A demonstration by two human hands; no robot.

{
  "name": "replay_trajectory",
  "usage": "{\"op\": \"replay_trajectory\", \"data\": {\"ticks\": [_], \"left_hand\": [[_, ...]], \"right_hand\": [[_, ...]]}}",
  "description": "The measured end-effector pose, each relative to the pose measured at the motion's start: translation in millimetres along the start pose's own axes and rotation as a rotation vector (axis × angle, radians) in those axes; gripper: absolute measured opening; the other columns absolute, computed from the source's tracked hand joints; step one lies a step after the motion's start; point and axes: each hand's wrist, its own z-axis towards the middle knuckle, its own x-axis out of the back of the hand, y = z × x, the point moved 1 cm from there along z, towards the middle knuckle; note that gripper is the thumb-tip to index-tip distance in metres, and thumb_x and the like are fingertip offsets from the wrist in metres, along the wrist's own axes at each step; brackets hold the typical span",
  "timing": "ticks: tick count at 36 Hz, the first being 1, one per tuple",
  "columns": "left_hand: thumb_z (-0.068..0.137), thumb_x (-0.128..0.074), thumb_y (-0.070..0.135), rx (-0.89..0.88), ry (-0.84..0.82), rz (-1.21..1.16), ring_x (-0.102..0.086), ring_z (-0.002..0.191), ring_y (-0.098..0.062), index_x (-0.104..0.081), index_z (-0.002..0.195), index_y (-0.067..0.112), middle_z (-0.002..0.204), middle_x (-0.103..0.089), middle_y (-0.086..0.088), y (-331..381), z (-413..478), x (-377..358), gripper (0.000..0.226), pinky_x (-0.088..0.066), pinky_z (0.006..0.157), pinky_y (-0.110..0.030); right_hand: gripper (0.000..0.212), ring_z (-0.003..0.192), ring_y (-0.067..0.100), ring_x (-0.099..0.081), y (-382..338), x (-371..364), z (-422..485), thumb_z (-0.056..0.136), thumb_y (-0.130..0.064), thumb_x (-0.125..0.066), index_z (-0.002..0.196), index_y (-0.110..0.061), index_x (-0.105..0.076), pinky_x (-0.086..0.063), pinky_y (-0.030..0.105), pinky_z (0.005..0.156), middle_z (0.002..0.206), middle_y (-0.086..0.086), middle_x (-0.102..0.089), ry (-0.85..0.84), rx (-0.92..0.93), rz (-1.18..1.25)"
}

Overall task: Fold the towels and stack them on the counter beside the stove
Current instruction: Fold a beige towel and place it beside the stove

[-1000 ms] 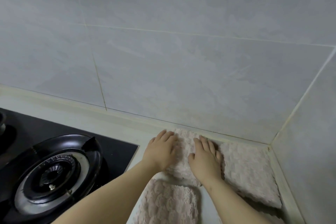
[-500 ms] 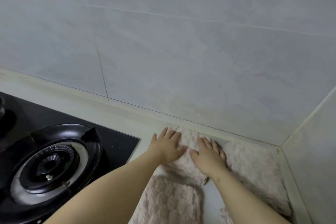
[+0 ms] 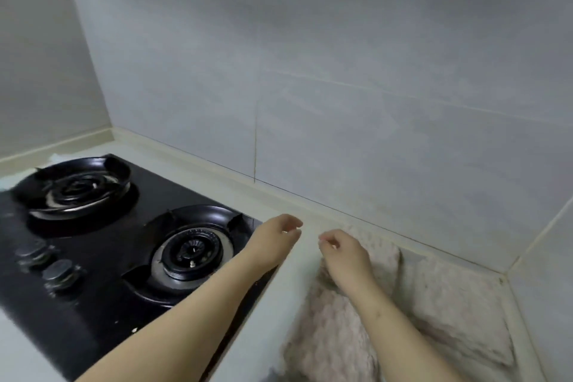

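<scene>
Pale pink fluffy towels lie on the white counter (image 3: 290, 282) right of the black stove (image 3: 102, 257). A folded towel (image 3: 383, 254) sits by the back wall, another (image 3: 449, 304) fills the corner, and a third (image 3: 328, 329) lies nearer me. My left hand (image 3: 276, 239) hovers over the stove's right edge with loosely curled fingers and holds nothing. My right hand (image 3: 344, 250) hangs above the left edge of the back towel, fingers loosely curled, also holding nothing. My right forearm hides part of the near towel.
Two burners with black pan supports (image 3: 192, 250) (image 3: 73, 187) sit on the stove, and two knobs (image 3: 46, 260) at its front left. Grey tiled walls (image 3: 341, 102) close the counter at the back and right; a raised rim (image 3: 514, 319) edges the corner.
Both hands have lifted off the back towel and drawn apart, fingers curling loosely. The left hand shifted left over the stove edge. The camera has swung left, showing both burners.
</scene>
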Motion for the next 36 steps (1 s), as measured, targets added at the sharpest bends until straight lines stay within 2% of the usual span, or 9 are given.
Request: {"op": "replay_trajectory", "data": {"ticks": [4,8,12,15,20,24,28,31,36], "left_hand": [[0.094,-0.048,0.02,0.034,0.111,0.01,-0.054,0.103,-0.01,-0.059,0.121,0.018,0.121,-0.061,0.004,-20,-52,53,0.029,-0.04,0.089,-0.022],[0.094,-0.048,0.02,0.132,0.249,-0.007,-0.053,0.1,-0.006,-0.06,0.117,0.022,0.11,-0.062,0.009,-56,-105,109,0.026,-0.037,0.084,-0.018],[0.092,-0.05,0.02,0.238,0.38,-0.084,-0.058,0.098,-0.008,-0.061,0.102,0.03,0.097,-0.062,0.013,-100,-154,163,0.018,-0.039,0.078,-0.018],[0.091,-0.05,0.019,0.32,0.477,-0.137,-0.058,0.094,-0.009,-0.061,0.099,0.031,0.096,-0.063,0.01,-133,-186,202,0.017,-0.043,0.075,-0.021],[0.093,-0.049,0.018,0.423,0.588,-0.186,-0.062,0.092,-0.012,-0.061,0.1,0.026,0.097,-0.066,0.003,-192,-233,279,0.016,-0.047,0.075,-0.024],[0.094,-0.048,0.02,0.484,0.641,-0.166,-0.062,0.091,-0.008,-0.06,0.101,0.027,0.101,-0.065,0.003,-243,-267,351,0.015,-0.05,0.078,-0.024],[0.095,-0.048,0.022,0.519,0.714,-0.152,-0.062,0.09,-0.009,-0.06,0.103,0.027,0.097,-0.066,0.004,-286,-299,420,0.015,-0.048,0.07,-0.019],[0.094,-0.048,0.023,0.555,0.773,-0.159,-0.063,0.091,-0.011,-0.061,0.098,0.029,0.093,-0.067,0.004,-317,-316,467,0.015,-0.049,0.075,-0.024],[0.093,-0.048,0.02,0.596,0.812,-0.201,-0.061,0.087,-0.01,-0.061,0.098,0.025,0.093,-0.065,0.004,-365,-329,527,0.016,-0.042,0.063,-0.019]], "right_hand": [[0.013,0.086,0.013,-0.054,-47,-46,-32,0.093,-0.023,-0.047,0.087,-0.028,-0.058,-0.04,0.023,0.072,0.087,-0.011,-0.059,-0.122,0.1,0.04],[0.014,0.087,0.007,-0.056,-94,-98,-63,0.094,-0.026,-0.046,0.091,-0.029,-0.06,-0.04,0.02,0.07,0.09,-0.013,-0.062,-0.256,0.175,0.087],[0.016,0.089,0.004,-0.054,-135,-152,-91,0.094,-0.026,-0.046,0.097,-0.027,-0.062,-0.041,0.019,0.075,0.09,-0.017,-0.06,-0.409,0.229,0.119],[0.016,0.09,0.006,-0.055,-163,-198,-105,0.093,-0.026,-0.048,0.097,-0.026,-0.063,-0.042,0.021,0.076,0.09,-0.015,-0.06,-0.501,0.307,0.056],[0.013,0.08,0.004,-0.055,-214,-285,-122,0.092,-0.025,-0.049,0.088,-0.027,-0.061,-0.039,0.011,0.061,0.088,-0.013,-0.061,-0.629,0.336,0.06],[0.015,0.089,0.011,-0.057,-265,-362,-142,0.093,-0.023,-0.049,0.097,-0.019,-0.063,-0.041,0.016,0.065,0.097,-0.006,-0.065,-0.718,0.345,0.065],[0.012,0.09,0.012,-0.057,-314,-438,-160,0.092,-0.018,-0.05,0.092,-0.019,-0.062,-0.042,0.02,0.07,0.095,-0.004,-0.063,-0.784,0.373,0.071],[0.014,0.083,0.01,-0.054,-347,-484,-169,0.093,-0.017,-0.048,0.092,-0.015,-0.062,-0.04,0.015,0.064,0.092,-0.001,-0.062,-0.803,0.389,0.08],[0.013,0.084,0.005,-0.052,-386,-543,-175,0.094,-0.016,-0.046,0.088,-0.022,-0.057,-0.036,0.008,0.062,0.089,-0.011,-0.057,-0.871,0.389,0.096]]}}
